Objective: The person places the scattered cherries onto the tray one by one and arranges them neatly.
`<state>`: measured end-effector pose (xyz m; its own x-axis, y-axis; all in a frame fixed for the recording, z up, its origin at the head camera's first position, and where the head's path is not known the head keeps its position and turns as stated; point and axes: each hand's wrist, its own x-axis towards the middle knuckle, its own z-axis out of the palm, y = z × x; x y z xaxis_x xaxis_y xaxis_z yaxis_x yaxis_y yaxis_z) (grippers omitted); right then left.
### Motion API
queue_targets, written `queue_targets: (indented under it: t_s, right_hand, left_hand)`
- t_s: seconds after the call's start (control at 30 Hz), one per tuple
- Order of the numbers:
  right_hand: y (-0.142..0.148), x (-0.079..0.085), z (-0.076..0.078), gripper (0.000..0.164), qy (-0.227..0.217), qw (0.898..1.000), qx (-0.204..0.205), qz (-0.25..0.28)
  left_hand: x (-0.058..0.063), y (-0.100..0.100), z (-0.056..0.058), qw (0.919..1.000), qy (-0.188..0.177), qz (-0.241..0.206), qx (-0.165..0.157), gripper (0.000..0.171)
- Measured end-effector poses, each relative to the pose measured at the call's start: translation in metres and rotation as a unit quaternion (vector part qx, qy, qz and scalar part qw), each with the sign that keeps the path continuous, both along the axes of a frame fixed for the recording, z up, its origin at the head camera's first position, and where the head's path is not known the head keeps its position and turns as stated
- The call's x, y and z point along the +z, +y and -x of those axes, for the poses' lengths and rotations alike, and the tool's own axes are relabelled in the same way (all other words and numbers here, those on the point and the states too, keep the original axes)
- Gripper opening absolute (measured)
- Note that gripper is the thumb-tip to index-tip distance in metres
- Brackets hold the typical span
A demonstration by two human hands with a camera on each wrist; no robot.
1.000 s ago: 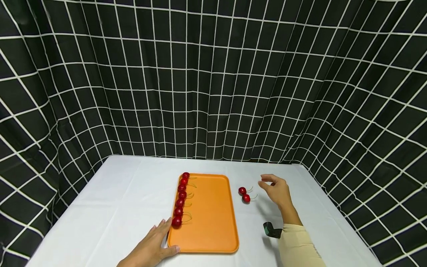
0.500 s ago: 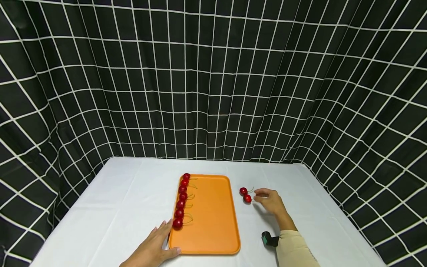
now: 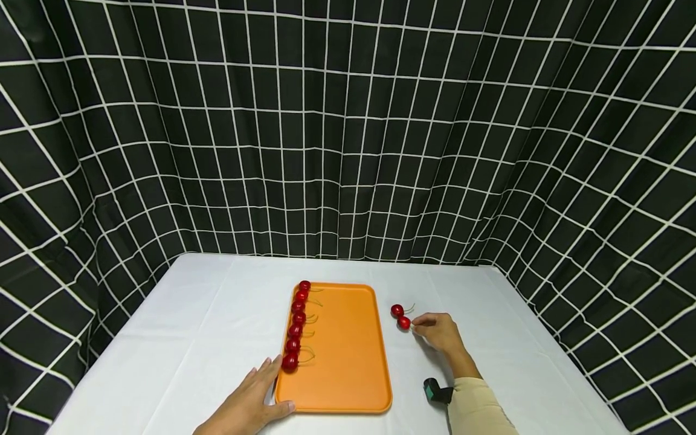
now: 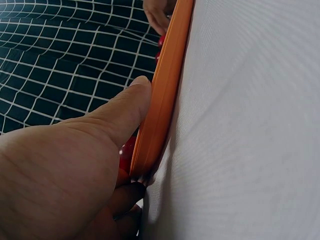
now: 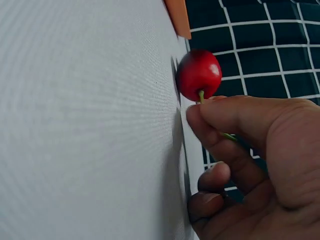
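Note:
In the head view my right hand [image 3: 439, 332] is at the nearer of two loose red cherries to the right of the tray. The right wrist view shows thumb and forefinger pinching the stem of this cherry [image 5: 199, 75], its fruit at the white cloth. The other loose cherry [image 3: 397, 310] lies just behind it, stem pointing right. My left hand [image 3: 247, 396] rests at the near left corner of the orange tray [image 3: 348, 374], thumb on the near rim and fingers spread along the left side. Several cherries [image 3: 295, 331] line the tray's left edge, stems pointing right.
A white cloth [image 3: 163, 338] covers the table. Black curtain [image 3: 337, 133] with a white grid surrounds it at the back and sides. A small black device [image 3: 435, 391] sticks out from the right sleeve [image 3: 478, 405].
My right hand has come down and left to the nearer loose cherry, and its thumb and forefinger have closed on the stem. The left hand has stayed at the tray corner.

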<state>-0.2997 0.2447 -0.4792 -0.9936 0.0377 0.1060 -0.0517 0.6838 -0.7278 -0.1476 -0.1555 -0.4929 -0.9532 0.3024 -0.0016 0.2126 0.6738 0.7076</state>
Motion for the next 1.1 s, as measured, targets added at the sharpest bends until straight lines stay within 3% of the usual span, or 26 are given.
queue_targets:
  t_s: [0.33,0.67,1.1]
  right_hand:
    - [0.006,0.008,-0.007,0.007,0.009,0.999,-0.021,0.028]
    - [0.017,0.021,-0.017,0.010,0.015,0.995,-0.011,0.101]
    - [0.013,0.061,-0.037,0.015,0.068,0.988,0.004,0.137]
  left_hand:
    - [0.000,0.000,0.000,0.9999,-0.002,-0.011,0.000,0.098]
    - [0.002,0.000,0.000,0.9999,-0.009,-0.001,0.006,0.097]
    - [0.001,0.000,0.000,1.0000,0.000,-0.004,0.001,0.098]
